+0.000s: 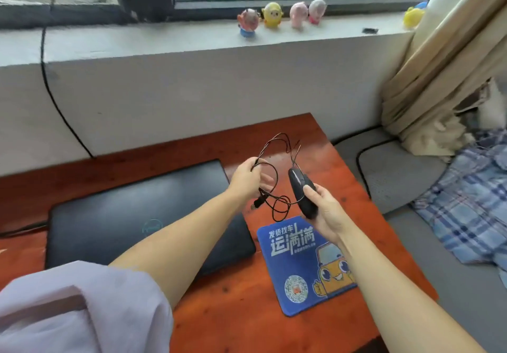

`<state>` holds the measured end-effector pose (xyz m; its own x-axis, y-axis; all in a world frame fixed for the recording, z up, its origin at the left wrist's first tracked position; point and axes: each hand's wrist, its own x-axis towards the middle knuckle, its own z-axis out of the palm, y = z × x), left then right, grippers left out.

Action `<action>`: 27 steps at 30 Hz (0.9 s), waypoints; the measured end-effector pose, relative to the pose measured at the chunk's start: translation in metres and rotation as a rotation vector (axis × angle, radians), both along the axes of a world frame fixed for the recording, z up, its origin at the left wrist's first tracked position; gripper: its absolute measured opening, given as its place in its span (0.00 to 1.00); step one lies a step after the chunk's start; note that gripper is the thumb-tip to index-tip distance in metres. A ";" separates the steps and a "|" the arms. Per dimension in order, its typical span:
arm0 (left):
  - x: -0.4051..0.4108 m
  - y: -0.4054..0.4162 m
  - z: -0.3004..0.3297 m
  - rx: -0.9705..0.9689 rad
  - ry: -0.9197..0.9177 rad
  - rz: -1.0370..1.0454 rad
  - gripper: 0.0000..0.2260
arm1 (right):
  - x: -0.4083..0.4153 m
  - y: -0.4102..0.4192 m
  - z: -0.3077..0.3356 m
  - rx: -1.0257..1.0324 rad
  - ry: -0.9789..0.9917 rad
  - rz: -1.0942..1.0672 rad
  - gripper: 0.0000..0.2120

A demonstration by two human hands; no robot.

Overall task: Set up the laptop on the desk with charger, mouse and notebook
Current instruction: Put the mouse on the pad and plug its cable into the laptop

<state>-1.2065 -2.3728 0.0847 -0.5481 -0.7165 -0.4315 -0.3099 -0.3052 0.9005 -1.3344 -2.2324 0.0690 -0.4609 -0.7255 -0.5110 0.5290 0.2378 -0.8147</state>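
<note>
A closed black laptop (131, 215) lies flat on the reddish wooden desk (343, 177), left of a blue mouse pad (299, 267) printed with a yellow cartoon car. My right hand (326, 210) grips a black wired mouse (301, 191) in the air above the pad's far edge. My left hand (247, 180) holds the mouse cable (274, 171), which loops between both hands; its USB plug (256, 204) dangles below the left hand. No notebook is in view.
A black cable (52, 95) runs down the white wall from the window sill, and another lead (19, 231) reaches the laptop's left side. Several small toy figures (282, 15) stand on the sill. A grey cushion (397, 177), plaid cloth (466, 202) and beige curtain (444, 64) lie right of the desk.
</note>
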 end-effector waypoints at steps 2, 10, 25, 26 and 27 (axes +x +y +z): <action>-0.020 -0.002 -0.002 -0.019 -0.014 0.069 0.11 | -0.014 0.018 -0.009 0.018 0.007 -0.023 0.20; -0.056 -0.034 -0.010 0.237 0.119 0.479 0.08 | -0.015 0.085 -0.052 0.489 0.605 0.419 0.27; -0.063 -0.043 0.020 0.554 0.248 0.118 0.09 | -0.015 -0.031 0.027 0.189 1.028 0.226 0.11; -0.061 -0.044 0.023 0.551 0.234 0.076 0.10 | -0.012 -0.041 0.025 0.214 0.995 0.263 0.12; -0.059 -0.045 0.025 0.549 0.217 0.024 0.11 | -0.010 -0.049 0.022 0.246 0.956 0.286 0.12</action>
